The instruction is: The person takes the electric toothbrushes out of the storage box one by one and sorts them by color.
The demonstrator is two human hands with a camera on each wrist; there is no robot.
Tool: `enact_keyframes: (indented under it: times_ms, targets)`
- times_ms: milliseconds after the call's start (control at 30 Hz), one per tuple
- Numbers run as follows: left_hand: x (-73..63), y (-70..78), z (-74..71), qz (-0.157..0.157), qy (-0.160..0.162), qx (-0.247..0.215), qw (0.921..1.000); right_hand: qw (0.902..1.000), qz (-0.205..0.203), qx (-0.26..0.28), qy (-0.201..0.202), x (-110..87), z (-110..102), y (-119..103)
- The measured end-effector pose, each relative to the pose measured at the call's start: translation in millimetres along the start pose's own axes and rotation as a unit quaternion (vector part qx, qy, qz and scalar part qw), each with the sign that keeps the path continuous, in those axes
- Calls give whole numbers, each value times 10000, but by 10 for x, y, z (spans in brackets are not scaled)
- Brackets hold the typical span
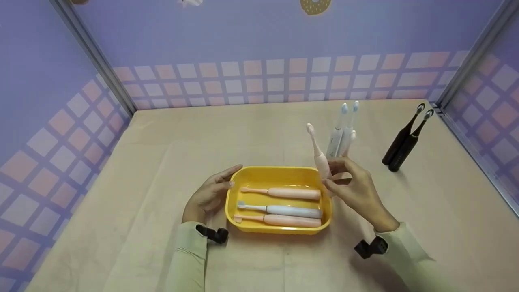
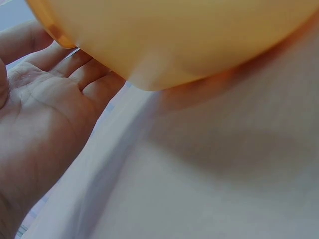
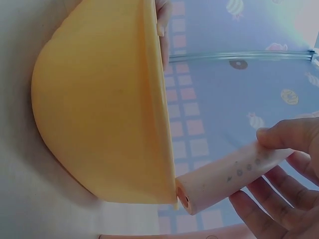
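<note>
- Right hand (image 1: 357, 188) pinches the pink brush (image 1: 322, 164) by its handle, between thumb and fingers.
- That brush tilts, head up, at the right end of the tray (image 1: 279, 230), its base near the rim; whether they touch, I cannot tell.
- Left hand (image 1: 211, 194) rests fairly straight fingers against the tray's left end.
- Step in hand, seemingly: moving one brush across the tray's rim.
- Next move likely calls for keeping the base clear of the rim and the tray steady.
- Three brushes (image 1: 294, 193) lie inside the tray.
</note>
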State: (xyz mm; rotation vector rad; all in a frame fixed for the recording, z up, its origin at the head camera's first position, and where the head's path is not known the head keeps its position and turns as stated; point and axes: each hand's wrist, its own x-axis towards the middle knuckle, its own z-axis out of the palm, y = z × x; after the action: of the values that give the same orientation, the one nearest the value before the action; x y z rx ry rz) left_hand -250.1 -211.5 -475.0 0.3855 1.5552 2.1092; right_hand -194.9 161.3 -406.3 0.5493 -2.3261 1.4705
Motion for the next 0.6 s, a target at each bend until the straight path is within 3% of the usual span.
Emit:
enact_keyframes:
  times_ms: [600]
  targets:
    - [9,-21,-2,48,6,-111,9999,9980,163,170,588,-57,-38,54]
